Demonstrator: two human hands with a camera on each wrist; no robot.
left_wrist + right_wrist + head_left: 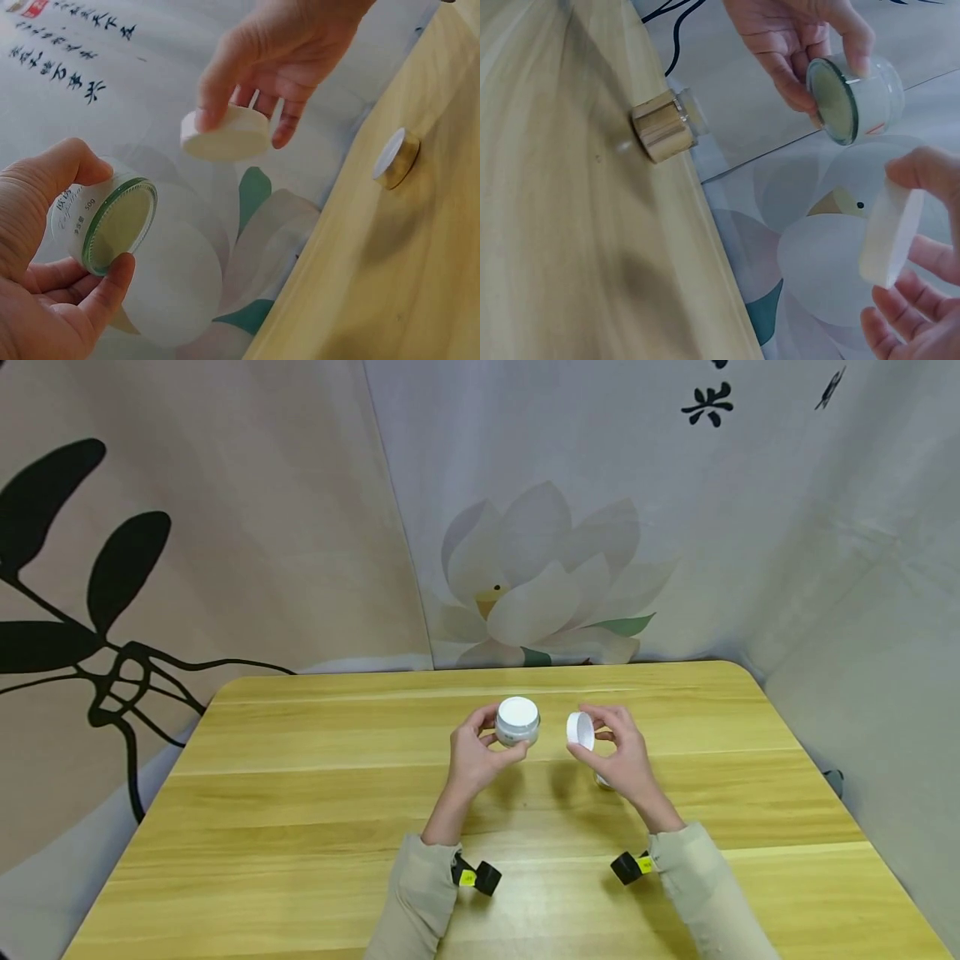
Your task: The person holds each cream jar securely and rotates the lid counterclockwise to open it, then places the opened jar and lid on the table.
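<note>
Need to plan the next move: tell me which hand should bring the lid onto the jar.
Right, probably. The right hand already pinches the white lid beside the jar, which the left hand holds lifted above the table.

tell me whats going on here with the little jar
A person holds a small glass jar in the left hand above a wooden table. The right hand pinches its white lid beside it, apart from the jar. A second small container with a wooden-looking base sits on the table.

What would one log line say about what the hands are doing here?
left hand: holds glass jar | right hand: holds white lid, off jar | small gold-capped jar: stands on wooden table
</note>
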